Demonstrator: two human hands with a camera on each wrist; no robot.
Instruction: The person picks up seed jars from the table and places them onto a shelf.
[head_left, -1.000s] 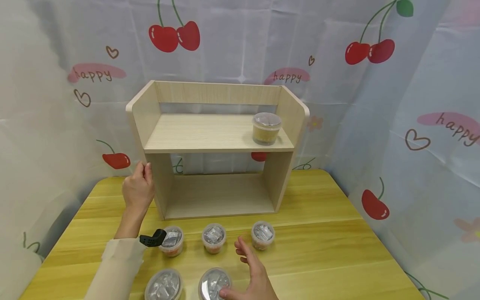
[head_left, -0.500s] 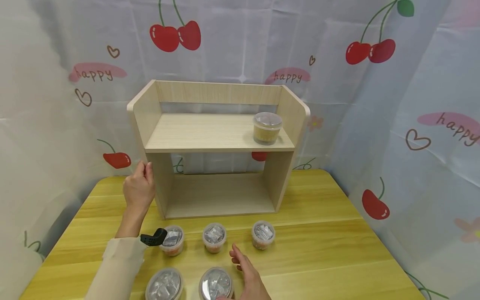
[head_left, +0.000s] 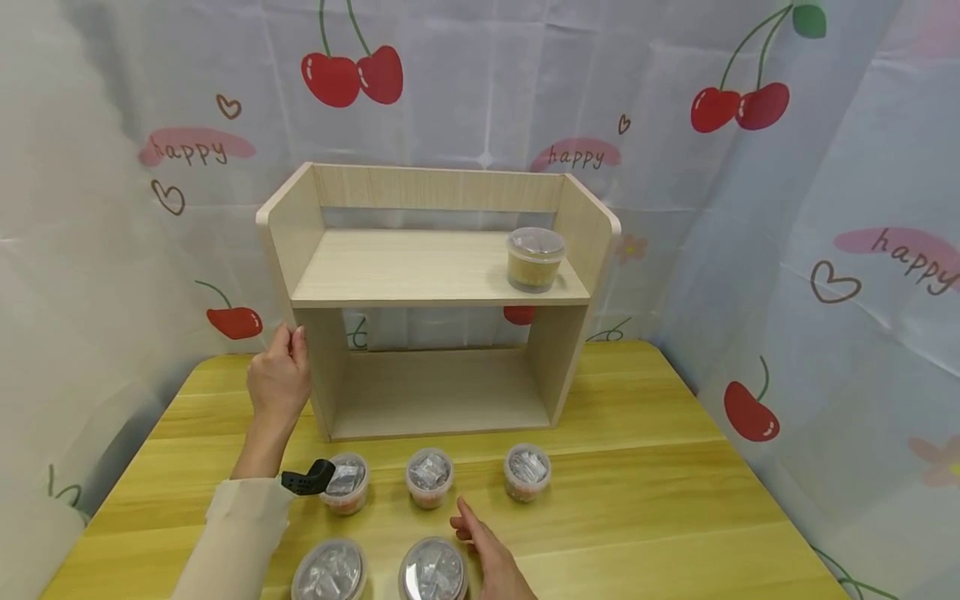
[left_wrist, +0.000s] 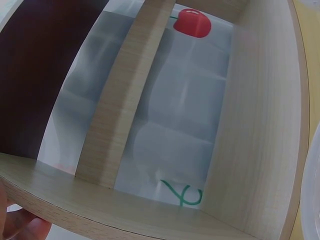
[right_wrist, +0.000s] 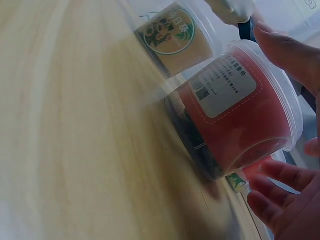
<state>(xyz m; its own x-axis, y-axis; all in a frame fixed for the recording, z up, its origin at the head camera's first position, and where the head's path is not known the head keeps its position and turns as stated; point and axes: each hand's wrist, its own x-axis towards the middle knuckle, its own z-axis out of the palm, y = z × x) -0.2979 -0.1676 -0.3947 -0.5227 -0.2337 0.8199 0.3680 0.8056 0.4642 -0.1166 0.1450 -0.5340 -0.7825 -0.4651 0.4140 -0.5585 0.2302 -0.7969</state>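
My left hand (head_left: 279, 371) grips the front edge of the left side panel of a pale wooden two-tier shelf (head_left: 390, 267); in the left wrist view its fingertips (left_wrist: 35, 230) show beyond the panel. My right hand (head_left: 495, 562) is beside a round clear-lidded plastic tub (head_left: 431, 573) at the table's near side. The right wrist view shows this tub (right_wrist: 235, 110) with a red wrap and a white printed label. Thumb and fingers stand apart around it, extended rather than curled. Another tub (head_left: 330, 573) is to its left.
Three smaller lidded cups stand in a row before the shelf: a left cup (head_left: 348, 492), a middle cup (head_left: 430, 482) and a right cup (head_left: 527, 473). A lidded tub with yellowish contents (head_left: 534, 262) sits on the upper board's right end. A cherry-print cloth (head_left: 450, 83) hangs behind.
My right hand has drawn back slightly toward the near edge and left, its thumb leaving the head view. My left hand keeps its hold on the shelf.
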